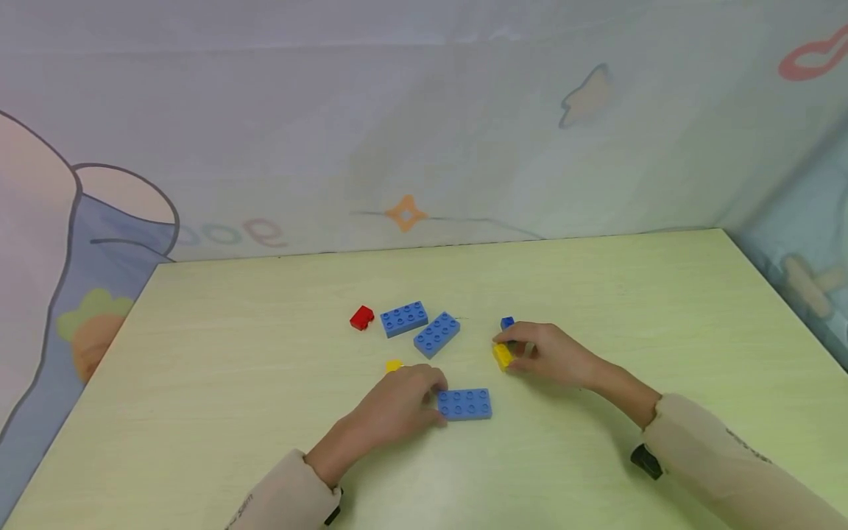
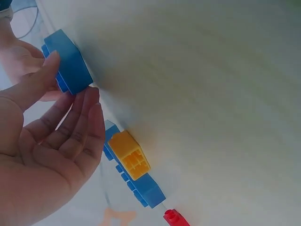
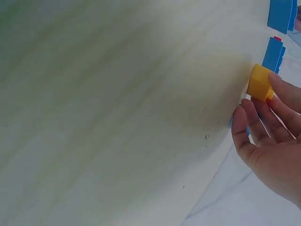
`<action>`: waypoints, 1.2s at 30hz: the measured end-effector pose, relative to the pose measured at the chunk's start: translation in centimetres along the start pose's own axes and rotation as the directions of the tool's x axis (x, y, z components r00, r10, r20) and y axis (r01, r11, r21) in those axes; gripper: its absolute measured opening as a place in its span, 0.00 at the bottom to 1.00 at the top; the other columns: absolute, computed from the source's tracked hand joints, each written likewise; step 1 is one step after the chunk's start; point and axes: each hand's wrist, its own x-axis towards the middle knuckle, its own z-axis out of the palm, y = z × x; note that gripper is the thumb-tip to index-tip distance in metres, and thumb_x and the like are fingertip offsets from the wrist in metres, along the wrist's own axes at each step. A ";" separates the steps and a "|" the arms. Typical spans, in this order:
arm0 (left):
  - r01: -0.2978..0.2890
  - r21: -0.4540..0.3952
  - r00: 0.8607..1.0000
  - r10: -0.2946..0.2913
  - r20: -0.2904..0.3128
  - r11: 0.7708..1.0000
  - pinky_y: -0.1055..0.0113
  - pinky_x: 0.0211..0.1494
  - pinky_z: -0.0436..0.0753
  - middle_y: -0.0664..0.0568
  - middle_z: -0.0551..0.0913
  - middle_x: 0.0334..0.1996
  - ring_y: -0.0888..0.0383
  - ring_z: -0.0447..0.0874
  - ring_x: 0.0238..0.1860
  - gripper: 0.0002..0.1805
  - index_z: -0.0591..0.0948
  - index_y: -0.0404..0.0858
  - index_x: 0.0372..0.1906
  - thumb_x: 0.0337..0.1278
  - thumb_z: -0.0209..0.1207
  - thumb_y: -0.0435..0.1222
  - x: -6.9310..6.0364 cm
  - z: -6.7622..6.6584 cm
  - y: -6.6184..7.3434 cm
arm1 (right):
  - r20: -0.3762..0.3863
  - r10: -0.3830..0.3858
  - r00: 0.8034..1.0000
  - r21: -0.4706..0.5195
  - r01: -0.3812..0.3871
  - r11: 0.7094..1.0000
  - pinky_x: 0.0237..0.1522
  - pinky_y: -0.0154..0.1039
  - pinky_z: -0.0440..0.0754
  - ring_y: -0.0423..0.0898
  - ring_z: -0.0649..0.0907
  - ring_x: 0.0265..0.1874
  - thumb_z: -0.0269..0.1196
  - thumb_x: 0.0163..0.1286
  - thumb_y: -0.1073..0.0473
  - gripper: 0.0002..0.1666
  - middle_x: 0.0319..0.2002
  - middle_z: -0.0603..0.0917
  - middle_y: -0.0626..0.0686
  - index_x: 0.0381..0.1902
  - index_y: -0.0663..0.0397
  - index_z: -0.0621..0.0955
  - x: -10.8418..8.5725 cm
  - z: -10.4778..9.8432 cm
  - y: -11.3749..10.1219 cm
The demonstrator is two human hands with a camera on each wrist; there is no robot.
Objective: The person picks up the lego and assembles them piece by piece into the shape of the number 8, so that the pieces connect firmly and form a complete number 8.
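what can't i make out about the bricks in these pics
Head view: part of the small blue brick, hidden by the right hand.
Head view: part of the leftmost yellow brick, hidden by the left hand.
Left wrist view: part of the red brick, cut off by the bottom edge.

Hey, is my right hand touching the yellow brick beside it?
Touching: in the right wrist view, your right hand pinches the yellow brick, thumb against it.

long blue brick (image 1: 466, 405) | studs up, held | smaller yellow brick (image 1: 503, 357) | pinched, farther right
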 end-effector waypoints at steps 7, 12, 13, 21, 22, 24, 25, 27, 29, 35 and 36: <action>0.045 -0.042 0.998 -0.047 -0.035 0.998 0.67 0.39 0.73 0.53 0.77 0.33 0.58 0.71 0.34 0.17 0.79 0.34 0.43 0.46 0.66 0.34 0.3 -0.1 -0.4 | -0.009 0.008 1.000 -0.005 -0.008 1.000 0.33 0.33 0.78 0.46 0.75 0.33 0.66 0.55 0.67 0.19 0.36 0.79 0.50 0.45 0.65 0.78 -0.2 0.2 -0.2; 0.042 -0.044 0.998 -0.044 -0.042 0.998 0.67 0.38 0.73 0.54 0.77 0.31 0.58 0.71 0.33 0.16 0.79 0.34 0.42 0.45 0.67 0.34 0.4 -0.1 -0.4 | -0.009 -0.006 1.000 0.010 0.007 1.000 0.32 0.33 0.78 0.45 0.75 0.31 0.67 0.55 0.66 0.19 0.34 0.78 0.49 0.45 0.65 0.78 -0.3 0.2 -0.6; 0.043 -0.043 0.998 -0.044 -0.042 0.998 0.67 0.37 0.73 0.54 0.77 0.31 0.58 0.71 0.33 0.16 0.79 0.34 0.42 0.45 0.67 0.34 0.4 -0.1 -0.5 | -0.011 -0.009 1.000 0.012 0.009 1.000 0.32 0.33 0.78 0.44 0.75 0.31 0.67 0.55 0.66 0.19 0.34 0.78 0.49 0.45 0.65 0.78 -0.4 0.2 -0.7; 0.056 -0.024 0.997 -0.057 -0.046 0.998 0.68 0.36 0.72 0.54 0.76 0.30 0.59 0.71 0.32 0.16 0.79 0.35 0.41 0.45 0.67 0.35 0.5 0.0 -0.5 | 0.002 -0.027 1.000 0.086 0.026 0.996 0.34 0.35 0.78 0.42 0.75 0.32 0.67 0.55 0.65 0.19 0.36 0.79 0.47 0.45 0.63 0.78 -0.6 0.2 -2.0; 0.057 -0.022 0.997 -0.058 -0.046 0.998 0.68 0.36 0.72 0.54 0.76 0.30 0.59 0.71 0.32 0.16 0.79 0.35 0.41 0.45 0.67 0.35 0.5 0.0 -0.5 | 0.006 -0.033 0.999 0.095 0.033 0.995 0.34 0.35 0.78 0.41 0.75 0.32 0.67 0.55 0.65 0.19 0.36 0.79 0.47 0.45 0.63 0.79 -0.6 0.3 -2.2; 0.059 -0.020 0.997 -0.060 -0.047 0.998 0.68 0.37 0.72 0.54 0.76 0.30 0.59 0.71 0.32 0.16 0.79 0.35 0.41 0.44 0.67 0.35 0.5 0.0 -0.5 | 0.014 -0.045 0.999 0.110 0.043 0.993 0.34 0.35 0.78 0.41 0.76 0.32 0.67 0.55 0.65 0.18 0.37 0.80 0.48 0.45 0.62 0.79 -0.7 0.5 -2.6; 0.058 -0.019 0.997 -0.059 -0.048 0.998 0.68 0.37 0.73 0.54 0.76 0.30 0.59 0.71 0.32 0.16 0.79 0.35 0.41 0.44 0.67 0.35 0.5 0.0 -0.5 | 0.017 -0.045 0.999 0.116 0.043 0.992 0.35 0.35 0.78 0.41 0.76 0.32 0.67 0.55 0.65 0.18 0.37 0.80 0.48 0.45 0.61 0.79 -0.7 0.6 -2.8; 0.056 -0.015 0.997 -0.057 -0.049 0.998 0.68 0.37 0.73 0.54 0.77 0.30 0.59 0.71 0.32 0.16 0.79 0.35 0.41 0.44 0.68 0.35 0.5 0.0 -0.5 | 0.020 -0.062 0.998 0.120 0.059 0.991 0.35 0.35 0.78 0.40 0.76 0.32 0.67 0.55 0.65 0.17 0.38 0.80 0.49 0.44 0.61 0.79 -0.8 0.8 -3.1; 0.054 -0.012 0.997 -0.054 -0.049 0.998 0.68 0.37 0.73 0.54 0.77 0.30 0.59 0.71 0.32 0.16 0.80 0.35 0.41 0.44 0.68 0.35 0.5 0.0 -0.5 | 0.026 -0.073 0.997 0.128 0.069 0.989 0.34 0.35 0.78 0.40 0.76 0.32 0.67 0.55 0.65 0.17 0.39 0.80 0.49 0.44 0.61 0.79 -0.8 1.0 -3.4; 0.051 -0.008 0.997 -0.051 -0.053 0.999 0.68 0.37 0.73 0.54 0.77 0.29 0.59 0.71 0.32 0.16 0.80 0.35 0.41 0.44 0.68 0.36 0.5 0.0 -0.5 | 0.021 -0.097 0.995 0.129 0.093 0.987 0.33 0.34 0.78 0.41 0.76 0.32 0.66 0.56 0.64 0.16 0.38 0.80 0.49 0.44 0.62 0.79 -0.9 1.5 -4.1; 0.050 -0.008 0.997 -0.051 -0.054 0.999 0.68 0.37 0.73 0.54 0.76 0.29 0.59 0.71 0.32 0.16 0.80 0.35 0.41 0.44 0.68 0.36 0.5 0.0 -0.5 | 0.019 -0.098 0.995 0.126 0.095 0.987 0.33 0.34 0.78 0.42 0.76 0.32 0.66 0.57 0.64 0.16 0.38 0.80 0.49 0.44 0.62 0.79 -0.9 1.6 -4.1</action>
